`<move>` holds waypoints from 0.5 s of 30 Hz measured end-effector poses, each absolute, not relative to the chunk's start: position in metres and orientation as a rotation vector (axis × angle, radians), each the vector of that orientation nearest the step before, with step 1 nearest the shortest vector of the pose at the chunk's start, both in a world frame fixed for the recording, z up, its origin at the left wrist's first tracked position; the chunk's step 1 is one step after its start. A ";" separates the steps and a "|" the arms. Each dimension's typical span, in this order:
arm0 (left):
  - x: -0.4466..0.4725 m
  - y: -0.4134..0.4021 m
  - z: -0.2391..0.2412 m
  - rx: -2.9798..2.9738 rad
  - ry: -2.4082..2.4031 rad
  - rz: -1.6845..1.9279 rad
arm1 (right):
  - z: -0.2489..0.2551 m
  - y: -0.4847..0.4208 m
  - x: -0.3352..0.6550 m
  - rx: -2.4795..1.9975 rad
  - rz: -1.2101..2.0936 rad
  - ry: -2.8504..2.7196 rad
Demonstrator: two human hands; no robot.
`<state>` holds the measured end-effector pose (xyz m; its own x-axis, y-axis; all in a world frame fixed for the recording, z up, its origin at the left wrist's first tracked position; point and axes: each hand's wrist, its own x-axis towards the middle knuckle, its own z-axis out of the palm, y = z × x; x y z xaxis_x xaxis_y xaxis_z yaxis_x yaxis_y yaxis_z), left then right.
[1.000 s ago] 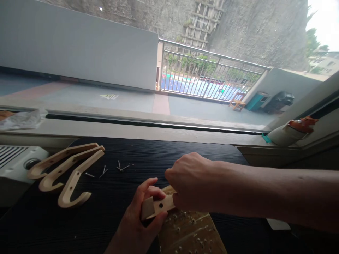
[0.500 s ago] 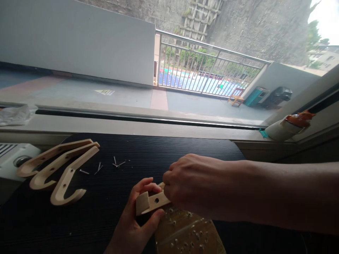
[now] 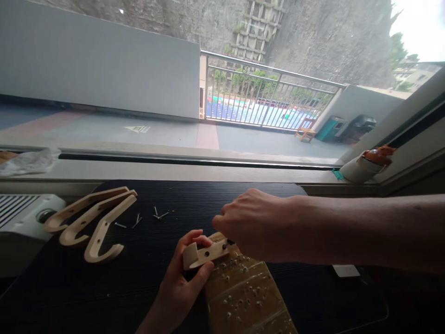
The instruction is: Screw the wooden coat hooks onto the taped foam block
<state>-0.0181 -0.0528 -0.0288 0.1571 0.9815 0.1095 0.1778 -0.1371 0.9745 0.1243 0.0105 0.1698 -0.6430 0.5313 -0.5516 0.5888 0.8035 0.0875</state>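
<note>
Dark tabletop [image 3: 128,292] below wide window [image 3: 222,160], pale sill [image 3: 208,173], grey balcony wall [image 3: 100,65], metal railing [image 3: 271,99], wooden chair [image 3: 306,133], daylight outside

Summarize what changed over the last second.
Right hand shifted right along the held hook, uncovering its second hole and a dark tip, apparently a tool's. No visible grab or release. Left hand still grips the hook's end; loose hooks and metal fasteners stayed put.

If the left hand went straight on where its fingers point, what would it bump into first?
Probably the right hand, just beyond the left hand, though depth is hard to judge.
</note>
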 end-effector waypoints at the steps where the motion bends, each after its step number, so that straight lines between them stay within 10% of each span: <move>1: -0.018 -0.053 -0.029 1.503 1.176 1.092 | 0.171 0.009 0.126 0.758 -0.123 2.443; 15: -0.016 -0.052 -0.026 1.467 1.145 1.147 | 0.148 0.013 0.130 1.023 -0.129 2.421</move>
